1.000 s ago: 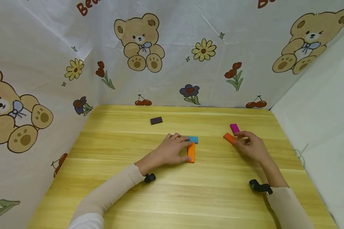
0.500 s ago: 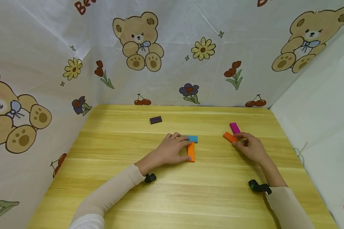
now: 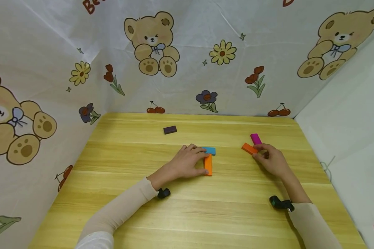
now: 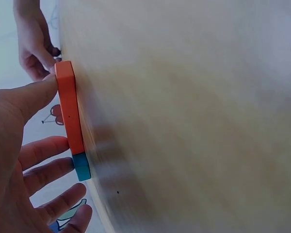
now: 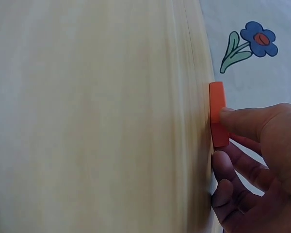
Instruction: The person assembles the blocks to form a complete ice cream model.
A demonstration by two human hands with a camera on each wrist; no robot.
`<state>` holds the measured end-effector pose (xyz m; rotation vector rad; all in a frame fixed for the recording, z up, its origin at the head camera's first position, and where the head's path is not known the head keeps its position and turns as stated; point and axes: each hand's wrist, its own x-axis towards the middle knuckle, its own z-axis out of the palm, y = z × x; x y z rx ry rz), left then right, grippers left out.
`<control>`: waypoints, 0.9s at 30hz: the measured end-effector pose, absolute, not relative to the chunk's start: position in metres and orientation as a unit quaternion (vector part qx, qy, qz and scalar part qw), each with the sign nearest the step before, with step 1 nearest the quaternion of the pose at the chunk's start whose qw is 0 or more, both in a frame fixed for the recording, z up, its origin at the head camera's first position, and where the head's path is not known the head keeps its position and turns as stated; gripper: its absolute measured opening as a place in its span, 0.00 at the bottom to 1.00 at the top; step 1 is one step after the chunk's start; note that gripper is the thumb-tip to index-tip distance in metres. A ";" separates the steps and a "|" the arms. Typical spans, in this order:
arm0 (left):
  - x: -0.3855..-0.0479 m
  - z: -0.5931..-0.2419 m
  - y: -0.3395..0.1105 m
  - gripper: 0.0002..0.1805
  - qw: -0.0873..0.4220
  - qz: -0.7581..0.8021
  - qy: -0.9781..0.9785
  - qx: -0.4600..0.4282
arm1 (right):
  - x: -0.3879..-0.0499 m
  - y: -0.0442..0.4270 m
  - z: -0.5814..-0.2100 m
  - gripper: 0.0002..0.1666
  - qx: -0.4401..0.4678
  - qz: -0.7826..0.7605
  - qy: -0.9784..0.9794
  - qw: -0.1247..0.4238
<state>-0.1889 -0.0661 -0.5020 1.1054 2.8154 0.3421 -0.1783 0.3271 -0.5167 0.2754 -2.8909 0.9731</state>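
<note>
In the head view, my left hand (image 3: 187, 162) spans a bright orange block (image 3: 208, 165), thumb at its near end and index finger at its far end. A blue block (image 3: 210, 150) lies crosswise against that far end, and my left fingers reach over part of it. The left wrist view shows the orange block (image 4: 69, 107) and the blue block (image 4: 81, 166) meeting end to side. My right hand (image 3: 272, 159) pinches a darker orange block (image 3: 248, 148) between thumb and fingers, low on the table. Behind it, a magenta block (image 3: 255, 139) is partly covered by that hand.
A dark brown block (image 3: 170, 130) lies alone towards the back of the wooden table (image 3: 187, 214). Bear-printed cloth (image 3: 187, 93) hangs along the back and left edges. A white surface (image 3: 346, 131) borders the right side.
My right hand has shifted slightly left, and its thumb has come onto the near side of the darker orange block. My left hand and its blocks hold still.
</note>
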 end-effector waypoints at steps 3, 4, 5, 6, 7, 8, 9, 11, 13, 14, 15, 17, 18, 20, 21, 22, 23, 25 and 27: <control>-0.189 -0.502 -0.067 0.41 0.048 0.114 0.924 0.362 | -0.180 0.325 -0.518 0.22 0.093 0.315 -0.943 0.045; -0.189 -0.502 -0.067 0.41 0.049 0.115 0.924 0.362 | -0.181 0.325 -0.518 0.22 0.093 0.315 -0.943 0.046; -0.189 -0.502 -0.067 0.41 0.049 0.117 0.924 0.362 | -0.182 0.324 -0.518 0.22 0.093 0.315 -0.943 0.046; -0.189 -0.502 -0.067 0.41 0.050 0.117 0.924 0.362 | -0.183 0.323 -0.518 0.22 0.093 0.316 -0.943 0.045; -0.189 -0.502 -0.067 0.41 0.051 0.118 0.923 0.362 | -0.183 0.323 -0.517 0.22 0.092 0.317 -0.943 0.043; -0.189 -0.502 -0.068 0.41 0.052 0.118 0.923 0.362 | -0.184 0.323 -0.517 0.22 0.091 0.317 -0.943 0.041; -0.189 -0.502 -0.067 0.41 0.052 0.118 0.923 0.362 | -0.184 0.322 -0.517 0.21 0.091 0.317 -0.943 0.040; -0.189 -0.502 -0.067 0.41 0.052 0.115 0.923 0.362 | -0.185 0.322 -0.516 0.21 0.088 0.315 -0.944 0.037; -0.189 -0.502 -0.066 0.41 0.052 0.117 0.923 0.362 | -0.186 0.321 -0.517 0.21 0.086 0.313 -0.945 0.035; -0.189 -0.502 -0.066 0.41 0.053 0.119 0.923 0.362 | -0.187 0.321 -0.517 0.21 0.084 0.313 -0.945 0.032; -0.188 -0.502 -0.066 0.41 0.054 0.121 0.923 0.361 | -0.187 0.321 -0.517 0.21 0.083 0.313 -0.946 0.030; -0.188 -0.501 -0.065 0.41 0.057 0.123 0.923 0.361 | -0.188 0.321 -0.518 0.21 0.080 0.314 -0.946 0.028; -0.188 -0.501 -0.065 0.41 0.058 0.124 0.923 0.360 | -0.189 0.320 -0.518 0.21 0.079 0.315 -0.946 0.026; -0.188 -0.501 -0.065 0.41 0.058 0.123 0.923 0.360 | -0.191 0.320 -0.518 0.20 0.080 0.315 -0.945 0.026; -0.188 -0.501 -0.065 0.41 0.057 0.120 0.924 0.360 | -0.192 0.320 -0.518 0.20 0.082 0.315 -0.945 0.027; -0.188 -0.501 -0.065 0.41 0.057 0.119 0.924 0.360 | -0.193 0.319 -0.518 0.20 0.083 0.314 -0.945 0.028; -0.188 -0.501 -0.065 0.41 0.056 0.119 0.924 0.359 | -0.195 0.319 -0.518 0.20 0.084 0.314 -0.945 0.027; -0.188 -0.501 -0.066 0.40 0.054 0.118 0.924 0.359 | -0.197 0.318 -0.519 0.20 0.086 0.313 -0.945 0.025; -0.188 -0.501 -0.067 0.40 0.055 0.118 0.924 0.358 | -0.199 0.316 -0.519 0.20 0.087 0.314 -0.945 0.021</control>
